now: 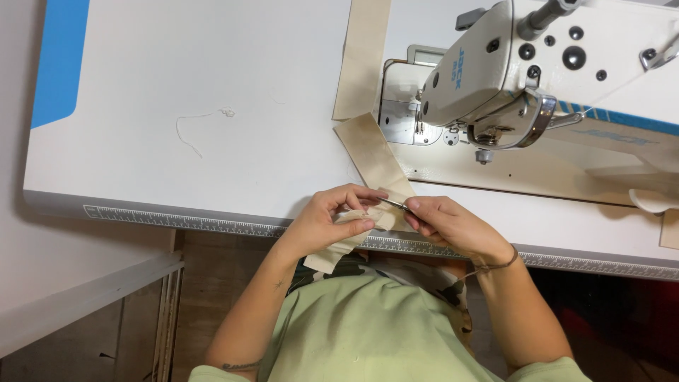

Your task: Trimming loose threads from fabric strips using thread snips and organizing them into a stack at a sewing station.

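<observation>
— Head view first: where is the long beige fabric strip (373, 159)?

— It lies on the white bench (198, 106), running from about twelve o'clock near the cream industrial sewing machine (509, 78) down to the bench's near edge at six o'clock, where both hands meet over it.

— What is the left hand (332, 216) doing?

— Its grip is narrow, thumb and fingertips pinched on the strip's folded end.

— And the right hand (445, 223)?

— Closed around a small thin metal tool (395, 204), whose tip points toward nine o'clock and touches the fabric beside the left fingertips. What kind of tool it is, I cannot tell.

— Anything else nearby?

— A loose white thread (201, 124) lies on the bench at roughly ten o'clock from the hands, well apart.
</observation>
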